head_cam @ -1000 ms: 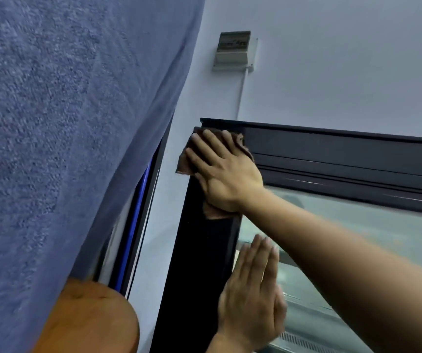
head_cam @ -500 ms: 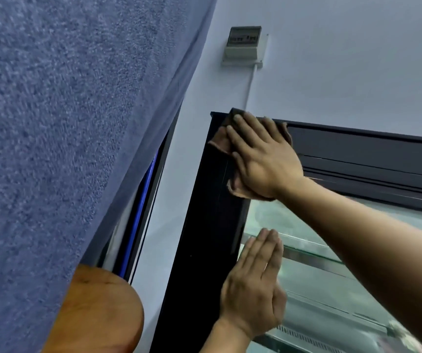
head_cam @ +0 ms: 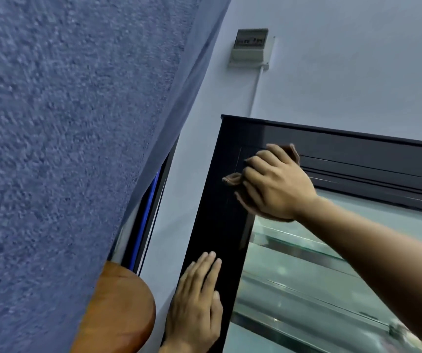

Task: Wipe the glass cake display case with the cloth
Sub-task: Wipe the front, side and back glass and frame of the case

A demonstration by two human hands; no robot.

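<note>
A: What's in front of you in the head view?

B: A pale wall (head_cam: 345, 72) with a small grey box (head_cam: 252, 45) mounted high and a thin cable running down from it. Below stands the case (head_cam: 220, 212), with a black frame and a glass pane (head_cam: 306, 289) filling the lower right. Glass shelves show through the pane.

A: And to your left?

B: Rough blue fabric (head_cam: 64, 149) fills that whole side, very near the camera. Under it sits a rounded wooden top (head_cam: 120, 312), and a dark panel edge with a blue strip shows between the fabric and the wall.

A: Where's the cloth (head_cam: 232, 179)?

B: It's brown, bunched under your right hand (head_cam: 276, 184) on the case's upper left corner, where the side post meets the top rail. Your fingers are curled around it, so a corner pokes out left and a fold shows above your knuckles. Your forearm comes in from the lower right.

A: The left hand (head_cam: 197, 301)?

B: Flat, fingers straight and together, pressed on the black side post lower down, holding nothing.
</note>
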